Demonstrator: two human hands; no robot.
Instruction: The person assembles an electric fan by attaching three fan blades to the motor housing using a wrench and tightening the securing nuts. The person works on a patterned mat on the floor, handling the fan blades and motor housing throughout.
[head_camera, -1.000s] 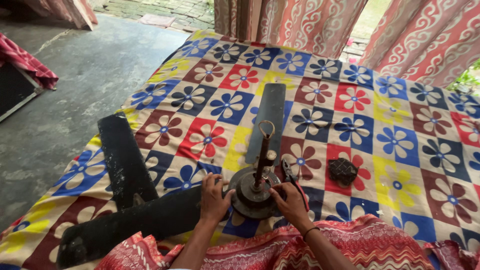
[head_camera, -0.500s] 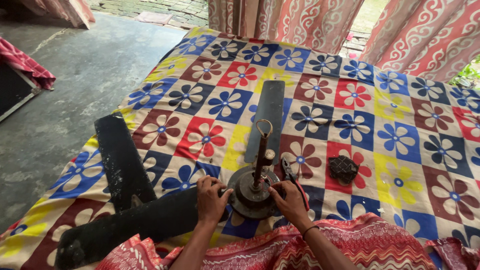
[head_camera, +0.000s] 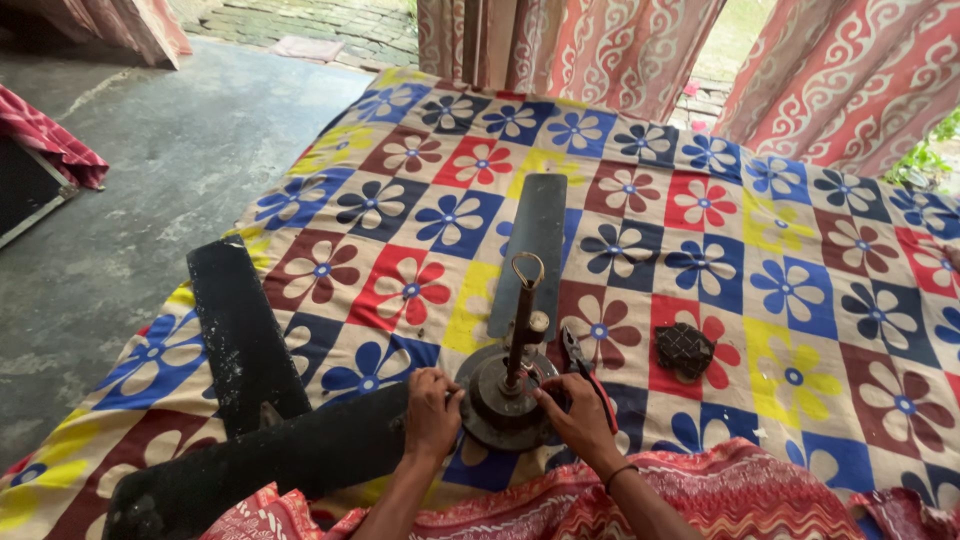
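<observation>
Black fan blades (head_camera: 245, 330), flower-checked cloth (head_camera: 760, 260)

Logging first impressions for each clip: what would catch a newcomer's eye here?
The flower-patterned patchwork sheet filling the floor, then the dark ceiling fan motor at bottom centre, its rod upright. The left hand and right hand grip its sides; black blades spread left, pliers lie right.
</observation>
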